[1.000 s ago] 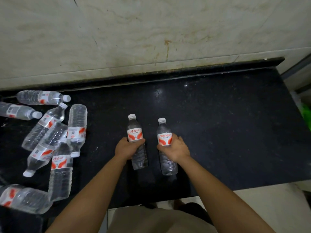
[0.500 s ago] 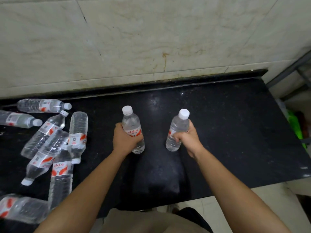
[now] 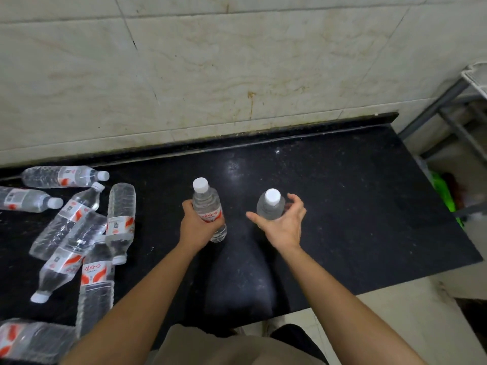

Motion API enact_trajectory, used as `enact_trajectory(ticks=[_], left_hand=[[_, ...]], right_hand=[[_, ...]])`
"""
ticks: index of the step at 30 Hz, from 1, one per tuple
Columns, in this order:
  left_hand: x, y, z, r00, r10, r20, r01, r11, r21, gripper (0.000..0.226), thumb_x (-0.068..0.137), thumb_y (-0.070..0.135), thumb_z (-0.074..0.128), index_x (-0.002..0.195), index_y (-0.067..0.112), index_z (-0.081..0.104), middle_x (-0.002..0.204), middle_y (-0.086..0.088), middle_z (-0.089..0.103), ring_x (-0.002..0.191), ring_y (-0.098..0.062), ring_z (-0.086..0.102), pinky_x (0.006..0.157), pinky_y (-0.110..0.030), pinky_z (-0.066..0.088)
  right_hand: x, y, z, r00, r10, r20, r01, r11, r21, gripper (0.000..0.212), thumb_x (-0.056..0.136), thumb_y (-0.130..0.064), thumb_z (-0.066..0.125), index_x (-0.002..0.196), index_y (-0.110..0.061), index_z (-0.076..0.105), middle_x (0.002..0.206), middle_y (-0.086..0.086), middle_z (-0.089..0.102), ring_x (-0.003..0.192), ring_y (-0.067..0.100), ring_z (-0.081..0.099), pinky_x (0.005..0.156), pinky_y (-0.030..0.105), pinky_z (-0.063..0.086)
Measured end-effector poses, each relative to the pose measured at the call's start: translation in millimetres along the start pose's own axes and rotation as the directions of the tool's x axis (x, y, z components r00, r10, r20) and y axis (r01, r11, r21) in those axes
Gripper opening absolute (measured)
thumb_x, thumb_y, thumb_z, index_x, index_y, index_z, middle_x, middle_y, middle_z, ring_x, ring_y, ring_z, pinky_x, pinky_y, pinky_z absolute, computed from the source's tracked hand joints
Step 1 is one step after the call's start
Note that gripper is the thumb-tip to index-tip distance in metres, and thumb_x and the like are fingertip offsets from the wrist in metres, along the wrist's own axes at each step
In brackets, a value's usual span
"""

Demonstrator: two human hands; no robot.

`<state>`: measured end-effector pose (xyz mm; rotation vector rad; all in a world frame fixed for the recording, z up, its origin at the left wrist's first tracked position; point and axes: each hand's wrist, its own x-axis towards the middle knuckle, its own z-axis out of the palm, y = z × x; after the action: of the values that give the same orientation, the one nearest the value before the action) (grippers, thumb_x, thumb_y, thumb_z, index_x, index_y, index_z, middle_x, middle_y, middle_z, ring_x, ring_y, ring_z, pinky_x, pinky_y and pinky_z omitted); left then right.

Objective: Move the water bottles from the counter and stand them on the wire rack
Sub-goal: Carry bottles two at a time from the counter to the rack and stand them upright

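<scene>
Pretty grubby spot tbh. The back wall (image 3: 210, 75) is pale cream marble-look tile with dark grout lines and a rusty drip stain (image 3: 251, 101) running down toward the black upstand. The worktop (image 3: 342, 206) is speckled black stone, glossy enough to catch some light glare. Off its right end there's a grey metal frame (image 3: 448, 119), and light floor tiles (image 3: 411, 325) below.
</scene>
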<state>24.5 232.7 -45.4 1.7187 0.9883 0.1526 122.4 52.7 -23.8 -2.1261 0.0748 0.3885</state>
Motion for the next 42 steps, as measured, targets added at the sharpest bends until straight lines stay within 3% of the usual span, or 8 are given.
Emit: enact_trajectory(ticks=[6, 9, 12, 17, 24, 36, 39, 42], left_hand=[[2, 1, -12, 0.999, 0.029, 0.03, -0.027, 0.996, -0.081, 0.065, 0.069, 0.026, 0.092, 0.116, 0.024, 0.048, 0.108, 0.005, 0.066, 0.1, -0.017, 0.068, 0.091, -0.042, 0.057], [0, 21, -8, 0.997, 0.063, 0.039, -0.054, 0.979, -0.198, 0.054, 0.072, 0.028, 0.09, 0.113, 0.026, 0.056, 0.108, 0.005, 0.07, 0.097, -0.013, 0.069, 0.084, -0.034, 0.057], [-7, 56, 6, 0.987, 0.113, 0.11, -0.072, 0.943, -0.326, 0.05, 0.078, 0.024, 0.085, 0.12, 0.017, 0.058, 0.109, 0.003, 0.07, 0.098, -0.012, 0.069, 0.075, -0.024, 0.052], [-20, 117, 46, 0.931, 0.211, 0.296, -0.041, 0.87, -0.491, 0.057, 0.066, 0.029, 0.082, 0.116, 0.018, 0.059, 0.103, -0.008, 0.071, 0.086, -0.022, 0.07, 0.073, -0.036, 0.056], [-76, 187, 119, 0.839, 0.327, 0.435, -0.026, 0.822, -0.569, 0.063, 0.074, 0.034, 0.078, 0.128, 0.011, 0.056, 0.106, -0.009, 0.07, 0.09, -0.022, 0.071, 0.077, -0.038, 0.057], [-239, 292, 297, 0.74, 0.574, 0.352, -0.303, 0.75, -0.587, 0.065, 0.068, 0.075, 0.07, 0.112, 0.027, 0.064, 0.102, -0.001, 0.072, 0.093, -0.017, 0.069, 0.088, -0.04, 0.056], [-279, 310, 351, 0.707, 0.629, 0.323, -0.385, 0.726, -0.57, 0.049, 0.083, 0.065, 0.065, 0.111, 0.024, 0.063, 0.1, 0.003, 0.073, 0.091, -0.009, 0.069, 0.083, -0.027, 0.056], [-311, 329, 399, 0.651, 0.682, 0.334, -0.443, 0.698, -0.563, 0.039, 0.088, 0.047, 0.064, 0.113, 0.017, 0.06, 0.095, 0.007, 0.07, 0.082, 0.0, 0.067, 0.074, -0.016, 0.052]], right_hand=[[20, 5, -28, 1.0, 0.028, -0.004, -0.028, 0.994, 0.107, 0.056, 0.062, -0.032, 0.093, 0.11, -0.028, 0.064, 0.103, -0.011, 0.071, 0.096, 0.012, 0.07, 0.089, 0.033, 0.057], [19, 5, -50, 0.997, 0.071, -0.021, -0.061, 0.951, 0.303, 0.041, 0.063, -0.027, 0.079, 0.103, -0.023, 0.069, 0.098, -0.004, 0.075, 0.099, 0.021, 0.072, 0.085, 0.036, 0.058], [16, -1, -70, 0.995, 0.097, 0.006, -0.086, 0.85, 0.52, 0.056, 0.061, -0.023, 0.06, 0.117, -0.018, 0.059, 0.102, 0.0, 0.068, 0.097, 0.022, 0.067, 0.08, 0.034, 0.053], [14, -11, -121, 0.997, 0.046, 0.066, -0.076, 0.808, 0.584, 0.066, 0.052, -0.033, 0.066, 0.117, -0.026, 0.051, 0.11, 0.006, 0.065, 0.102, 0.025, 0.066, 0.092, 0.047, 0.054], [-7, -31, -227, 0.994, 0.014, -0.113, 0.068, 0.718, 0.692, 0.058, 0.079, -0.055, 0.075, 0.116, -0.014, 0.06, 0.102, 0.012, 0.073, 0.09, 0.023, 0.074, 0.085, 0.039, 0.06], [-25, 36, -454, 0.934, -0.116, -0.338, 0.319, 0.698, 0.641, 0.043, 0.08, -0.056, 0.067, 0.096, -0.016, 0.067, 0.091, 0.006, 0.074, 0.082, 0.016, 0.073, 0.076, 0.031, 0.058], [-20, 66, -513, 0.928, -0.126, -0.35, 0.33, 0.714, 0.618, 0.054, 0.074, -0.064, 0.066, 0.098, -0.016, 0.067, 0.086, -0.003, 0.076, 0.081, 0.009, 0.074, 0.07, 0.023, 0.055], [-7, 94, -565, 0.914, -0.125, -0.386, 0.354, 0.712, 0.606, 0.056, 0.077, -0.067, 0.074, 0.102, -0.018, 0.067, 0.094, -0.002, 0.075, 0.088, 0.013, 0.073, 0.082, 0.033, 0.057]])
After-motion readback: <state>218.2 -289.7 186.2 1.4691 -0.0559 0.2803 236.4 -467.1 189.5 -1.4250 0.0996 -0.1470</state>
